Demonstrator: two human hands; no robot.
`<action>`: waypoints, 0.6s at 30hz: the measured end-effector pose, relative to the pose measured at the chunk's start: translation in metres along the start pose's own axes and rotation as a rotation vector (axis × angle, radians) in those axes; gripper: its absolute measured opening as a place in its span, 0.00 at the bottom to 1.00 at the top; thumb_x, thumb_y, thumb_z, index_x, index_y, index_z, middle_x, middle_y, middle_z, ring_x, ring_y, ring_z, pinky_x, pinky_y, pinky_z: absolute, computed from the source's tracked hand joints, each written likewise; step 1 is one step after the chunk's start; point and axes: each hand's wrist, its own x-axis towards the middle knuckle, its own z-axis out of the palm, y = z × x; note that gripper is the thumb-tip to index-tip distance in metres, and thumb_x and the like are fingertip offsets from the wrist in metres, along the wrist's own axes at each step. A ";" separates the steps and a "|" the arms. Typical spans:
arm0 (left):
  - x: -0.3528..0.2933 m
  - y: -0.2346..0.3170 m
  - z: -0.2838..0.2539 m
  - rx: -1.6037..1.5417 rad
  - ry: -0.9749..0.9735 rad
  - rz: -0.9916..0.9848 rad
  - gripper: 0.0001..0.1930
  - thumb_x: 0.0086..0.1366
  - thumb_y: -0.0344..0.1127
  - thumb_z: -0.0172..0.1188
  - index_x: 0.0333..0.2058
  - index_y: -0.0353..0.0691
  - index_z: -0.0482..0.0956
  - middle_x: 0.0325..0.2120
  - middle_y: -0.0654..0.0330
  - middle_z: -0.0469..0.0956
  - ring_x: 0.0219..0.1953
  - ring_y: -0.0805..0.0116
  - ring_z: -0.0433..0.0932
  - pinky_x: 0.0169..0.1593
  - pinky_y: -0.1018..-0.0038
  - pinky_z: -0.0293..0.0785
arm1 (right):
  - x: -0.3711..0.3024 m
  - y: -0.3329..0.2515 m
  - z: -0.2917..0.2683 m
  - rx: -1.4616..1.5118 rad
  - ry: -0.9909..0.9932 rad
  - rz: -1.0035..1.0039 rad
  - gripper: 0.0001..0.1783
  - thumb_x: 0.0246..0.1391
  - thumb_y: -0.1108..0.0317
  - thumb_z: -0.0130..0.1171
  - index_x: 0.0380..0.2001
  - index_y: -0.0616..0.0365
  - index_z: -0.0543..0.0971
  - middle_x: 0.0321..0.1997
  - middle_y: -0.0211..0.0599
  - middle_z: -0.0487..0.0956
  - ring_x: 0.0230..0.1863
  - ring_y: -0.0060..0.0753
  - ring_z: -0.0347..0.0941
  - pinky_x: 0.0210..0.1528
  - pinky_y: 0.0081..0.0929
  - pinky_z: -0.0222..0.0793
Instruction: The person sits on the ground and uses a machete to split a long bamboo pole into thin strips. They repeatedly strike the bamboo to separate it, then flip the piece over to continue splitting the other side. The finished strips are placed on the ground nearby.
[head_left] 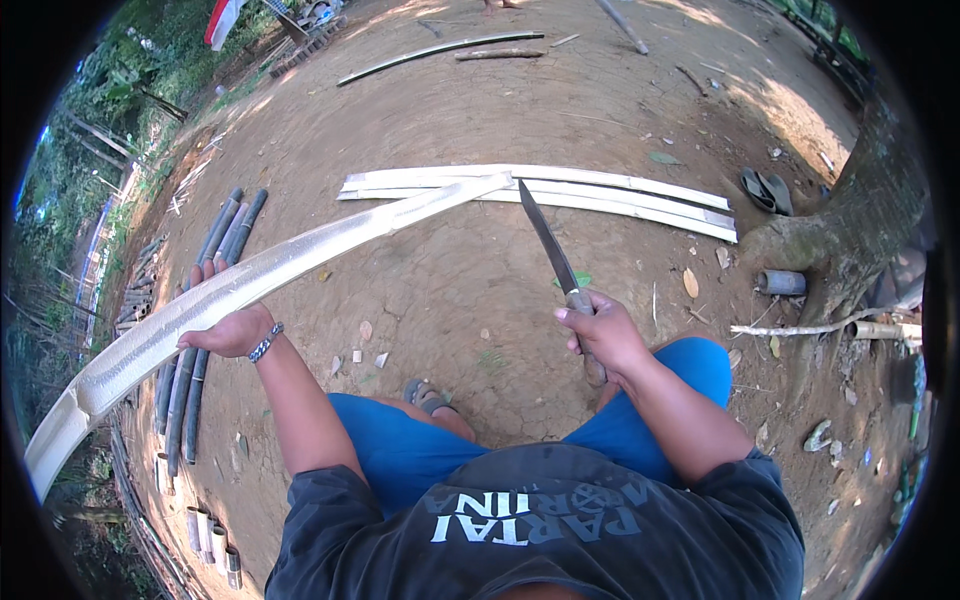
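Note:
My left hand (238, 330) supports a long split bamboo piece (300, 255) from below, thumb on the near edge and fingertips showing past the far edge. The pale hollow inside of the bamboo faces up, and it slants from the lower left toward the middle. My right hand (606, 330) is wrapped round the handle of a machete (545, 235). Its dark blade points up and forward, the tip close to the bamboo's far end; whether they touch I cannot tell. Beyond, several pale bamboo strips (620, 181) lie side by side on the ground.
Dark bamboo poles (178, 400) lie on the left, with short cut tubes (219, 545) nearer me. At right stand a tree trunk (860, 210) and, by its base, sandals (765, 190) and a short tube (782, 282). A long curved strip (430, 55) lies farther off.

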 end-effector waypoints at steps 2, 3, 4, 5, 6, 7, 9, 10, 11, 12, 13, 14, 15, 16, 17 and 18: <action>-0.003 0.006 0.012 0.111 0.024 0.015 0.47 0.66 0.69 0.34 0.59 0.23 0.55 0.51 0.36 0.68 0.52 0.42 0.71 0.56 0.49 0.69 | 0.001 -0.002 -0.002 0.016 0.020 -0.009 0.11 0.54 0.67 0.64 0.34 0.60 0.73 0.24 0.26 0.71 0.20 0.17 0.67 0.23 0.19 0.65; -0.002 0.009 0.015 0.076 0.023 -0.005 0.38 0.70 0.59 0.38 0.55 0.20 0.60 0.45 0.38 0.73 0.46 0.45 0.75 0.53 0.50 0.73 | 0.002 -0.003 -0.004 0.023 0.031 -0.013 0.11 0.54 0.67 0.64 0.34 0.59 0.73 0.24 0.26 0.71 0.20 0.17 0.67 0.23 0.19 0.65; -0.004 0.010 0.019 0.071 0.044 -0.012 0.35 0.71 0.56 0.39 0.53 0.20 0.62 0.44 0.39 0.74 0.46 0.45 0.76 0.53 0.50 0.73 | 0.003 -0.003 -0.005 0.035 0.049 -0.016 0.11 0.54 0.66 0.64 0.33 0.59 0.73 0.24 0.26 0.71 0.20 0.17 0.67 0.23 0.19 0.65; -0.005 0.011 0.024 0.066 0.065 -0.019 0.32 0.71 0.53 0.40 0.51 0.20 0.63 0.44 0.39 0.74 0.45 0.46 0.76 0.53 0.50 0.73 | 0.005 -0.001 -0.007 0.047 0.067 -0.018 0.11 0.54 0.66 0.64 0.33 0.59 0.73 0.24 0.26 0.71 0.20 0.17 0.67 0.23 0.19 0.65; -0.007 0.015 0.030 0.062 0.089 -0.025 0.30 0.72 0.50 0.41 0.50 0.20 0.64 0.43 0.40 0.75 0.45 0.46 0.76 0.53 0.50 0.73 | 0.007 -0.001 -0.009 0.056 0.084 -0.022 0.11 0.54 0.66 0.64 0.32 0.58 0.73 0.24 0.26 0.71 0.20 0.18 0.67 0.22 0.19 0.65; -0.007 0.016 0.031 0.038 0.073 -0.037 0.28 0.72 0.48 0.42 0.49 0.20 0.64 0.43 0.40 0.75 0.45 0.47 0.76 0.53 0.51 0.73 | 0.008 0.000 -0.011 0.061 0.103 -0.024 0.11 0.54 0.66 0.64 0.32 0.58 0.73 0.25 0.26 0.71 0.20 0.18 0.67 0.22 0.19 0.65; -0.007 0.017 0.031 -0.005 0.040 -0.056 0.25 0.72 0.45 0.43 0.49 0.21 0.65 0.43 0.40 0.74 0.45 0.47 0.76 0.53 0.52 0.74 | 0.009 0.000 -0.014 0.074 0.136 -0.029 0.11 0.54 0.66 0.64 0.32 0.58 0.72 0.25 0.26 0.71 0.20 0.18 0.67 0.22 0.18 0.65; -0.006 0.017 0.029 0.001 0.026 -0.058 0.25 0.72 0.45 0.43 0.49 0.21 0.64 0.43 0.40 0.74 0.45 0.47 0.76 0.53 0.52 0.74 | 0.009 0.000 -0.014 0.075 0.139 -0.032 0.11 0.54 0.66 0.65 0.32 0.58 0.72 0.25 0.26 0.71 0.20 0.18 0.68 0.22 0.18 0.65; -0.005 0.016 0.027 0.007 0.013 -0.061 0.26 0.72 0.46 0.43 0.50 0.21 0.64 0.44 0.40 0.74 0.46 0.47 0.76 0.53 0.52 0.74 | 0.008 -0.001 -0.014 0.077 0.142 -0.034 0.12 0.53 0.66 0.65 0.32 0.58 0.72 0.25 0.26 0.71 0.20 0.18 0.68 0.23 0.18 0.65; -0.004 0.016 0.026 0.011 0.000 -0.063 0.26 0.72 0.46 0.43 0.50 0.21 0.64 0.44 0.40 0.74 0.46 0.47 0.76 0.53 0.52 0.74 | 0.007 -0.002 -0.014 0.079 0.146 -0.039 0.12 0.53 0.66 0.65 0.32 0.58 0.72 0.25 0.26 0.71 0.20 0.18 0.68 0.23 0.18 0.65; -0.003 0.016 0.025 0.021 0.004 -0.060 0.26 0.71 0.48 0.43 0.51 0.23 0.63 0.44 0.41 0.74 0.46 0.48 0.76 0.53 0.51 0.73 | 0.007 -0.002 -0.014 0.072 0.144 -0.038 0.12 0.53 0.65 0.65 0.32 0.58 0.72 0.25 0.26 0.71 0.20 0.17 0.68 0.23 0.18 0.65; -0.003 0.016 0.025 0.031 0.008 -0.058 0.27 0.71 0.49 0.44 0.51 0.25 0.63 0.44 0.41 0.74 0.47 0.48 0.75 0.54 0.51 0.72 | 0.008 -0.002 -0.013 0.065 0.141 -0.037 0.12 0.53 0.65 0.65 0.32 0.58 0.72 0.25 0.26 0.71 0.20 0.17 0.68 0.23 0.18 0.65; -0.003 0.016 0.027 0.040 0.010 -0.057 0.27 0.70 0.50 0.44 0.52 0.26 0.63 0.44 0.42 0.73 0.47 0.48 0.75 0.55 0.50 0.71 | 0.008 -0.001 -0.014 0.058 0.141 -0.035 0.12 0.53 0.65 0.65 0.33 0.58 0.72 0.25 0.26 0.71 0.20 0.17 0.68 0.23 0.18 0.65; -0.003 0.016 0.028 -0.013 -0.022 -0.058 0.28 0.70 0.51 0.44 0.53 0.29 0.63 0.43 0.44 0.73 0.47 0.48 0.75 0.55 0.49 0.70 | 0.009 0.000 -0.015 0.057 0.127 -0.031 0.12 0.53 0.65 0.65 0.33 0.58 0.72 0.24 0.26 0.71 0.20 0.17 0.68 0.23 0.18 0.65; -0.004 0.017 0.031 -0.066 -0.054 -0.059 0.28 0.69 0.53 0.44 0.53 0.31 0.63 0.42 0.45 0.74 0.47 0.49 0.74 0.56 0.48 0.69 | 0.010 0.001 -0.014 0.057 0.113 -0.027 0.12 0.53 0.65 0.65 0.33 0.58 0.72 0.24 0.25 0.71 0.20 0.17 0.68 0.23 0.18 0.65; -0.006 0.018 0.030 -0.118 -0.082 -0.062 0.28 0.68 0.54 0.45 0.54 0.34 0.63 0.41 0.46 0.74 0.47 0.49 0.74 0.56 0.48 0.67 | 0.010 0.003 -0.014 0.051 0.100 -0.021 0.12 0.53 0.65 0.65 0.33 0.58 0.72 0.24 0.25 0.71 0.20 0.17 0.68 0.23 0.18 0.65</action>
